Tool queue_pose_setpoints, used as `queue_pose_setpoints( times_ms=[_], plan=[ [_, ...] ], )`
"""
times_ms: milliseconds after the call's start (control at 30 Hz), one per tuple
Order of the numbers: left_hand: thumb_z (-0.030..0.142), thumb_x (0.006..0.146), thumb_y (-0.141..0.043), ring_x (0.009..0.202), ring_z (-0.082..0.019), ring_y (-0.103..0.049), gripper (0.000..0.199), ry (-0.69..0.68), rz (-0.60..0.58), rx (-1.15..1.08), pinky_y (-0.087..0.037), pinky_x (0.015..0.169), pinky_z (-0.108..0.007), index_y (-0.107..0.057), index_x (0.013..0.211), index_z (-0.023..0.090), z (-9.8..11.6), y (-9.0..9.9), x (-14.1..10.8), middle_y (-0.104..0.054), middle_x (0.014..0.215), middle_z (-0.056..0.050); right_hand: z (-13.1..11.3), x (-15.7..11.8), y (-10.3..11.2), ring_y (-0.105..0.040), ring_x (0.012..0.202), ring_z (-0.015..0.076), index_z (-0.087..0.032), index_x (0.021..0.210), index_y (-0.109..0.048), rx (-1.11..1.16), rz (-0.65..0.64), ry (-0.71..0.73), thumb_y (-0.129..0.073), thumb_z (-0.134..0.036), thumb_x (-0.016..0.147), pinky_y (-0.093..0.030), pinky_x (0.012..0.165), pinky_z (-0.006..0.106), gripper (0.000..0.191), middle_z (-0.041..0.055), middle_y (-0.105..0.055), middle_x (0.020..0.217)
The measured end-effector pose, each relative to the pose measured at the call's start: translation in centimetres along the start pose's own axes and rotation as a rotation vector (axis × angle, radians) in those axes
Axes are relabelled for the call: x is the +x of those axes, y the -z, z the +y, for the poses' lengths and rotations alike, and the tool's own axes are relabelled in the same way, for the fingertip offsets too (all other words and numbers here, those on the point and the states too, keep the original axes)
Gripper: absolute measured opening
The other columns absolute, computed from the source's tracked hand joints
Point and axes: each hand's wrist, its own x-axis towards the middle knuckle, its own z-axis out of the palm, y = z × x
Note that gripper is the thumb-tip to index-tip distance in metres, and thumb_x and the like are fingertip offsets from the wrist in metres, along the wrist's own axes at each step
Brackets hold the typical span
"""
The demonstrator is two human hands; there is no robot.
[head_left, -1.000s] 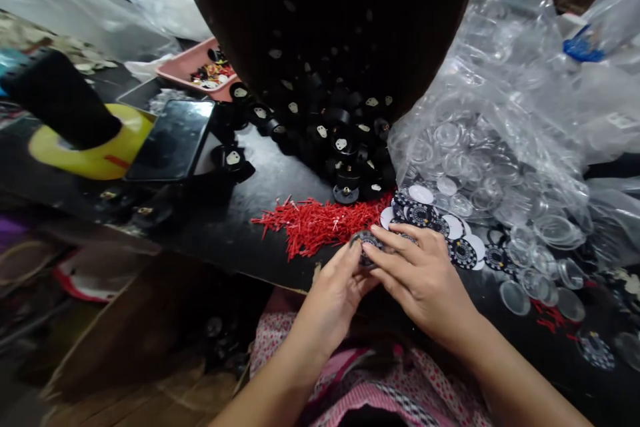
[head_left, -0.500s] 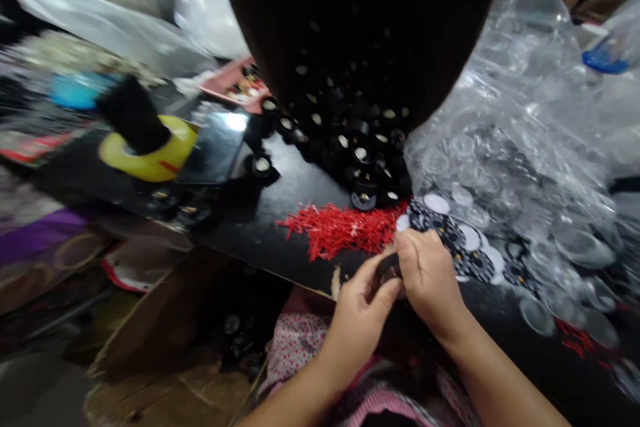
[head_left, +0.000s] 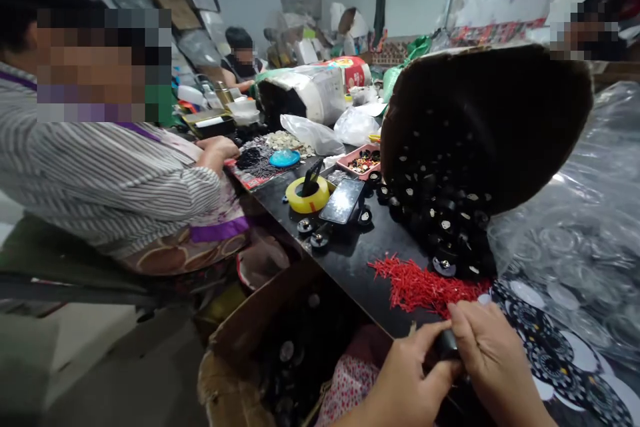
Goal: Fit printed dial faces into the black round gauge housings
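Note:
Near the bottom right, my left hand (head_left: 417, 373) is closed around a small black round part (head_left: 447, 345). Pressed against the same part from the right is my right hand (head_left: 493, 353), its fingers bent together. Just beyond both hands lies a pile of red pieces (head_left: 425, 287) on the black table (head_left: 345, 267). Black-and-white printed discs (head_left: 555, 347) are spread right of my right hand. Black round parts (head_left: 445, 227) spill from a large dark container (head_left: 490, 107) behind the red pile.
A cardboard box (head_left: 225, 373) holding dark parts stands below the table edge. Yellow tape (head_left: 307, 197), a phone (head_left: 343, 201) and a pink tray (head_left: 360, 160) lie farther back. A person in a striped sleeve (head_left: 185, 193) sits left; clear plastic covers (head_left: 565, 247) lie right.
The view has swung up and left, bringing other people and the room into sight. My hands now appear lower and farther right, still together on the black part.

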Motion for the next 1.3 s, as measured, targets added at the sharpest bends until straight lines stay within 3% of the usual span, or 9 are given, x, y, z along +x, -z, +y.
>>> queue_pose_setpoints(
  times_ms=[200,300,400,500,633,800,933,1100,1300],
  plan=[
    [0.033,0.087,-0.062,0.108,-0.025,-0.067,0.037,0.102,0.059,0.044,-0.048,0.099,-0.038,-0.066,0.122,0.026,-2.0,6.1,-3.3,-0.073,0.117,-0.004,-1.3,0.5,0.8,-0.060,0.073,0.0212,-0.025,0.082,-0.065,0.142,-0.352,-0.126,-0.041,-0.053,0.097,-0.042,0.070,0.034,0.040,0.0010,-0.069,0.077],
    [0.038,0.087,-0.059,0.117,-0.030,-0.064,0.037,0.185,0.270,0.280,-0.045,0.105,-0.047,-0.066,0.123,0.029,-5.3,11.3,-6.1,-0.070,0.126,-0.005,-0.5,-0.2,1.7,-0.065,0.083,0.0218,-0.025,0.094,-0.067,0.226,-0.386,-0.227,-0.044,-0.047,0.097,-0.046,0.076,0.034,0.031,0.0023,-0.072,0.090],
    [0.036,0.082,-0.065,0.131,-0.033,-0.053,0.038,0.058,0.487,0.596,-0.036,0.112,-0.053,-0.069,0.119,0.029,-6.5,14.1,-6.5,-0.063,0.137,-0.007,-0.6,-0.7,1.5,-0.066,0.077,0.0211,-0.023,0.087,-0.065,0.240,-0.415,-0.253,-0.044,-0.040,0.097,-0.048,0.071,0.032,0.029,0.0024,-0.071,0.083],
    [0.031,0.089,-0.056,0.124,-0.027,-0.060,0.039,-0.175,0.411,0.713,-0.044,0.107,-0.046,-0.063,0.127,0.025,-4.9,13.8,-2.3,-0.066,0.133,-0.009,-1.8,-0.5,1.0,-0.066,0.077,0.0201,-0.024,0.083,-0.066,0.218,-0.524,-0.169,-0.047,-0.032,0.096,-0.047,0.073,0.031,0.024,0.0004,-0.071,0.082],
    [0.027,0.091,-0.053,0.133,-0.027,-0.052,0.042,-0.303,0.456,0.769,-0.036,0.113,-0.045,-0.058,0.131,0.018,-3.0,12.8,8.0,-0.059,0.140,-0.013,-1.6,1.3,1.3,-0.065,0.081,0.0189,-0.023,0.085,-0.066,0.211,-0.578,-0.095,-0.049,-0.029,0.096,-0.048,0.075,0.031,0.022,0.0011,-0.070,0.085],
    [0.022,0.086,-0.055,0.143,-0.038,-0.035,0.046,-0.373,0.516,0.857,-0.026,0.116,-0.057,-0.057,0.129,0.006,-5.1,12.5,16.8,-0.046,0.148,-0.025,5.1,7.3,2.4,-0.061,0.111,0.0224,-0.020,0.108,-0.066,0.108,-0.222,-0.136,-0.058,-0.036,0.091,-0.046,0.098,0.036,0.025,0.0091,-0.066,0.115],
    [0.026,0.090,-0.050,0.137,-0.037,-0.044,0.041,-0.441,0.509,0.922,-0.032,0.112,-0.056,-0.058,0.127,0.009,-6.5,12.6,18.1,-0.053,0.142,-0.024,10.8,14.6,2.4,-0.044,0.134,0.0268,-0.016,0.128,-0.057,0.003,-0.061,-0.284,-0.056,-0.043,0.093,-0.034,0.112,0.041,0.044,0.0162,-0.051,0.139],
    [0.029,0.092,-0.046,0.136,-0.034,-0.045,0.039,-0.496,0.555,0.966,-0.033,0.112,-0.055,-0.057,0.127,0.016,-7.0,13.2,19.0,-0.056,0.141,-0.018,15.2,23.4,2.0,-0.058,0.118,0.0248,-0.017,0.124,-0.059,-0.063,-0.006,-0.460,-0.055,-0.042,0.096,-0.045,0.101,0.047,0.038,0.0113,-0.059,0.129],
    [0.028,0.092,-0.048,0.137,-0.036,-0.043,0.041,-0.429,0.576,0.942,-0.036,0.112,-0.056,-0.055,0.129,0.012,-7.9,13.6,20.1,-0.052,0.143,-0.022,17.8,28.0,1.2,-0.059,0.113,0.0251,-0.017,0.127,-0.056,-0.157,-0.030,-0.560,-0.056,-0.039,0.096,-0.049,0.096,0.048,0.038,0.0100,-0.056,0.131]
  ],
)
